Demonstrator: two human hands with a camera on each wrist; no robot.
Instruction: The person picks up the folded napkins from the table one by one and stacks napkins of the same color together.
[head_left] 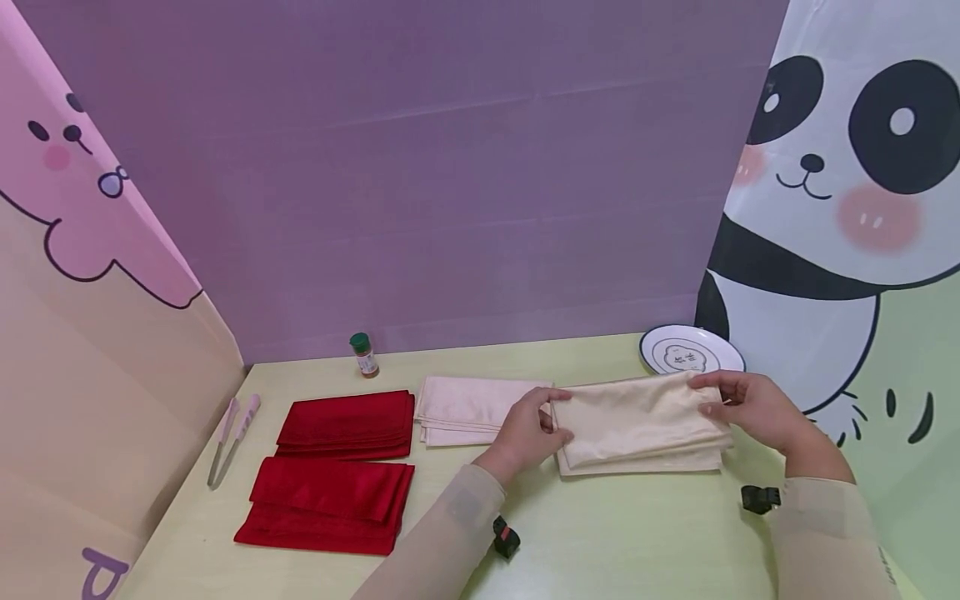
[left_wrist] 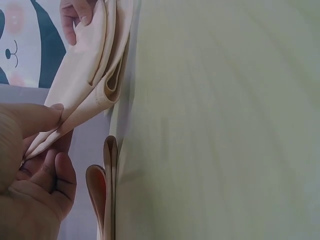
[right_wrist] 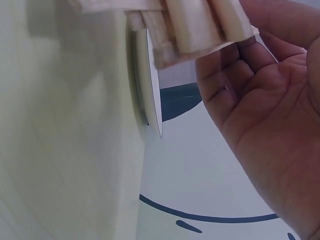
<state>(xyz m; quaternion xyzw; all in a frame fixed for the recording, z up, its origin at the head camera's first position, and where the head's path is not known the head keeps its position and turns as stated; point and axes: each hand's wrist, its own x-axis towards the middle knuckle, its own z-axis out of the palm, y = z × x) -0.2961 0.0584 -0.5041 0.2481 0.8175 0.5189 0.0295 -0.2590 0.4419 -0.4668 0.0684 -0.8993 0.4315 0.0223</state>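
Note:
Both hands hold a folded cream cloth [head_left: 637, 421] by its two ends, at the right of the table. The left hand [head_left: 525, 429] pinches the left end between thumb and fingers. At the far upper right corner, the right hand [head_left: 757, 408] grips the cloth with its thumb on the near face. Several folded layers of the cloth [left_wrist: 85, 65] hang between the hands in the left wrist view. The right wrist view shows the layered cloth end [right_wrist: 195, 25] raised over the table, fingers behind it.
A pale pink folded cloth [head_left: 472, 400] lies left of the cream one, with two red folded cloths [head_left: 345, 421] [head_left: 330, 504] further left. Tongs [head_left: 232, 442] lie at the left edge. A green-capped jar [head_left: 364, 357] stands at the back, and a white plate [head_left: 686, 350] at the back right.

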